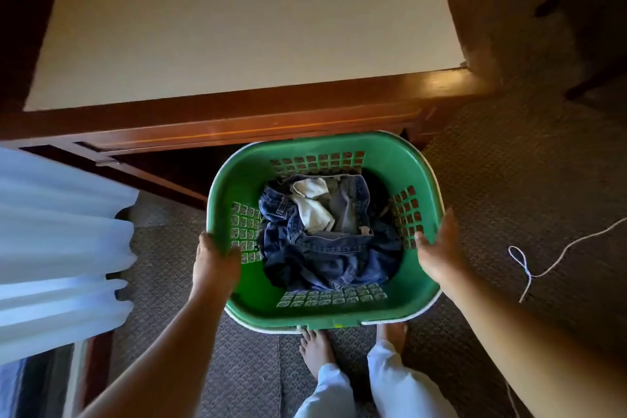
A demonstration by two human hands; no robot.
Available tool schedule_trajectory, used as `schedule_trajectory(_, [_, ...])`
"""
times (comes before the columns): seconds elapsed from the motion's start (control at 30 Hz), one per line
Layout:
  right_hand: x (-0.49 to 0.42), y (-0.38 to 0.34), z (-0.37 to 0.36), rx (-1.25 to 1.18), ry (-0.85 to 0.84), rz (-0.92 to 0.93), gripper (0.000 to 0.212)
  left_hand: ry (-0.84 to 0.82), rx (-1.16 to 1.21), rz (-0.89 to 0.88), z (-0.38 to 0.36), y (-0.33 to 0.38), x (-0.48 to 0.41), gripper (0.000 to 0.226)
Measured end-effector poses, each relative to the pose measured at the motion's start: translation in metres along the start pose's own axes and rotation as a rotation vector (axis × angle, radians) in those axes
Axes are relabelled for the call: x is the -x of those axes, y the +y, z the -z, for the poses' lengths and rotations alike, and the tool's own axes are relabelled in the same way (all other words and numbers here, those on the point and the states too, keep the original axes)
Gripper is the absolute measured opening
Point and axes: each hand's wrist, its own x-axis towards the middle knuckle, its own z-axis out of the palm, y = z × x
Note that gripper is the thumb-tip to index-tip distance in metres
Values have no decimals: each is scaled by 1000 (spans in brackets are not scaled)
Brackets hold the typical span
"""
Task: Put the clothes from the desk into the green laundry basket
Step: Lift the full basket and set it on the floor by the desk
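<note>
— Your left hand (215, 266) is nearest, fingers hooked over the rim of the green laundry basket (400, 149). Your right hand (437, 253) clasps the opposite rim, thumb inside, fingers outside.

— Where are the clothes?

— Inside it: dark blue jeans (325, 254) bunched on the bottom, a pale cloth (314, 207) lying on top. I judge the loading done, or nearly.

— How will it carry?

— Denim is soft but weighty, and it will likely slump toward whichever side dips. The latticed plastic walls probably flex, so hold the solid rim at the 2 sides and stay level.

— And room?

— The far rim sits just beside the wooden edge of the desk (237, 27), so draw back before turning. Your bare feet (317, 349) are just below the near rim. A white curtain (61, 241) hangs near your left arm. A white cord (543, 261) lies looped on the carpet (509, 180), well apart on your right; it could trip you. Whether the basket rests on the carpet or hangs lifted, I cannot tell.
</note>
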Motion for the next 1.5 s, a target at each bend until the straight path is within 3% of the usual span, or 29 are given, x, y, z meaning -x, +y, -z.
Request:
schedule_trajectory(0.1, [15,-9,-6,270,110,86,98,-63,-239,-117,-4,2,12,88])
schedule_trajectory(0.3, [51,-15,-18,633,126,428,97,-128,-444,-356,-15,1,45,90])
schedule_trajectory(0.4, [70,-21,-29,640,-105,565,107,-224,-500,-512,-23,-1,56,94])
schedule_trajectory(0.5, [95,-23,-41,747,-430,598,133,-363,-701,-735,-29,-11,69,117])
schedule_trajectory(0.57, [108,-15,-54,879,-526,596,147,-464,-846,-831,-34,-24,74,134])
schedule_trajectory(0.63, [118,-4,-68,984,-537,592,147,-498,-960,-880,-39,-40,73,140])
schedule_trajectory(0.87, [131,-1,-98,1032,-316,472,93,-364,-1064,-800,-41,-51,63,112])
schedule_trajectory(0.9, [131,-1,-100,1013,-275,461,87,-332,-1076,-798,-41,-50,61,103])
schedule_trajectory(1.0, [132,-9,-100,999,-222,421,56,-309,-1149,-797,-40,-47,60,48])
schedule_trajectory(1.07, [133,-12,-100,1013,-210,424,43,-319,-1175,-758,-38,-46,62,38])
schedule_trajectory(1.5, [139,-16,-103,965,-320,427,43,-279,-1148,-715,-23,-51,61,37])
